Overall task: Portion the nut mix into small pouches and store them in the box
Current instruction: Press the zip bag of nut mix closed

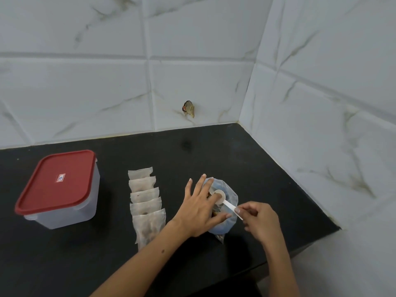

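Observation:
A clear plastic bag of nut mix (229,221) sits on the black counter (150,151), its mouth open upward. My left hand (199,209) lies over the bag's left rim with fingers spread and straight, thumb against its near side. My right hand (260,221) pinches the handle of a small white scoop (222,199), whose round bowl is at the bag's mouth. Several small translucent pouches (145,202) lie in an overlapping column left of the bag; the nearer ones show nuts inside. A clear storage box with a red lid (59,187) stands shut at the far left.
White marble-look tiled walls close the counter at the back and right, meeting in a corner. A small brown stub (189,109) sticks out of the back wall. The counter's front right edge (304,249) drops off near my right wrist.

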Action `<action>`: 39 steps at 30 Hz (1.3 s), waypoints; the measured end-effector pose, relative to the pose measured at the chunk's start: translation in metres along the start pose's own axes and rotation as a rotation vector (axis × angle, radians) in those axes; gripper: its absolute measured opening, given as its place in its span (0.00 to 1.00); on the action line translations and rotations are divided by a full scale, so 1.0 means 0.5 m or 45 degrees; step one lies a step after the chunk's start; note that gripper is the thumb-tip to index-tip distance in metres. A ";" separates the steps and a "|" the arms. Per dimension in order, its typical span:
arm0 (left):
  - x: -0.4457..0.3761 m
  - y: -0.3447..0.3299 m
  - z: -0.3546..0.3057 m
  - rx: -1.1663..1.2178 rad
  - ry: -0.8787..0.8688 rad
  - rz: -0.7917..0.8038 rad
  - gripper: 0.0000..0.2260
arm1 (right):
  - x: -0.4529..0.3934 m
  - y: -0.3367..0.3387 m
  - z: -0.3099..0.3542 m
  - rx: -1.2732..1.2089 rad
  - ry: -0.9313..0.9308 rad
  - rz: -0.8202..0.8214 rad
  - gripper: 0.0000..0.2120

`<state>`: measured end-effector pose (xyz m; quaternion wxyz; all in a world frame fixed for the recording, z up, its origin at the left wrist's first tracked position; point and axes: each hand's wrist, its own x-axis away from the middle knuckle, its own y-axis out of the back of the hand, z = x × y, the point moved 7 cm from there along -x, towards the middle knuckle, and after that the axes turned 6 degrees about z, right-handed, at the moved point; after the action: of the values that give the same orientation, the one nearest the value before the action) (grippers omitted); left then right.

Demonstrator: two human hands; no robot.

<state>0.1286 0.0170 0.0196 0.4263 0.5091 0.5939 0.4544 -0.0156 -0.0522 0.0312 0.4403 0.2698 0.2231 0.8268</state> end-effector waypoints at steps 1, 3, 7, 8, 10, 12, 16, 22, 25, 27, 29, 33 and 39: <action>-0.002 0.002 0.001 -0.006 0.000 -0.008 0.35 | -0.001 0.003 -0.001 0.002 0.008 -0.006 0.02; -0.006 0.007 0.000 -0.018 -0.004 -0.042 0.36 | -0.004 0.006 -0.002 0.003 0.023 -0.019 0.03; -0.012 0.012 -0.001 -0.033 0.000 -0.079 0.40 | -0.005 0.009 0.002 0.050 0.088 -0.077 0.04; -0.013 0.012 -0.001 -0.027 0.002 -0.079 0.41 | -0.005 0.008 0.003 0.062 0.101 -0.084 0.04; -0.013 0.015 0.002 0.008 0.013 -0.093 0.41 | -0.006 0.007 0.003 0.075 0.111 -0.091 0.04; -0.010 0.017 0.006 0.050 0.032 -0.112 0.41 | -0.007 0.010 -0.001 0.094 0.104 -0.107 0.04; -0.005 0.018 0.015 0.119 0.051 -0.157 0.38 | -0.008 0.015 -0.011 0.128 0.080 -0.116 0.04; -0.013 0.017 -0.005 0.015 -0.035 -0.193 0.37 | -0.005 0.010 -0.001 0.130 0.118 -0.126 0.04; -0.012 0.016 -0.003 -0.014 -0.046 -0.197 0.37 | -0.006 0.014 -0.001 0.148 0.119 -0.156 0.04; -0.005 0.024 -0.018 -0.006 -0.069 -0.238 0.36 | 0.007 0.028 -0.011 0.149 0.102 -0.196 0.04; -0.004 0.027 -0.019 -0.010 -0.073 -0.284 0.35 | 0.004 0.033 -0.016 0.148 0.083 -0.222 0.04; -0.003 0.018 -0.009 -0.015 -0.027 -0.248 0.37 | 0.004 0.027 -0.016 0.135 0.074 -0.208 0.05; 0.016 0.052 -0.030 0.358 0.079 -0.586 0.24 | 0.007 0.038 -0.034 -0.141 0.019 -0.229 0.05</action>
<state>0.1187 0.0251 0.0477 0.4253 0.4007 0.7639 0.2739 -0.0397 -0.0611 0.0305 0.5254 0.2176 0.2038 0.7969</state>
